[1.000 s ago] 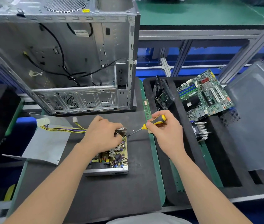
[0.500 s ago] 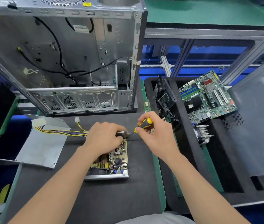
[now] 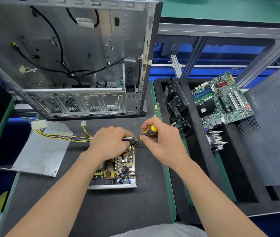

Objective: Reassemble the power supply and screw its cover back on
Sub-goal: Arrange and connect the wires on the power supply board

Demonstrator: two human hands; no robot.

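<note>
The open power supply (image 3: 118,168), a silver metal tray carrying a brown circuit board crowded with parts, lies on the dark grey mat (image 3: 101,211) just in front of me. My left hand (image 3: 109,142) curls over its far end at twelve o'clock, fingers clamped on the metal edge there. My right hand (image 3: 163,144) is closed round the yellow-and-black-handled screwdriver (image 3: 148,132), whose tip points into that far right corner, just beside my left fingertips. The flat silver sheet-metal cover (image 3: 41,154) lies off the supply at nine o'clock, with a bundle of yellow and purple wires (image 3: 62,136) running across it to a white plastic connector (image 3: 39,124). The bare grey steel computer case (image 3: 67,65) stands at twelve o'clock, and a green motherboard (image 3: 221,101) rests in the black foam tray (image 3: 238,168) at two o'clock.
</note>
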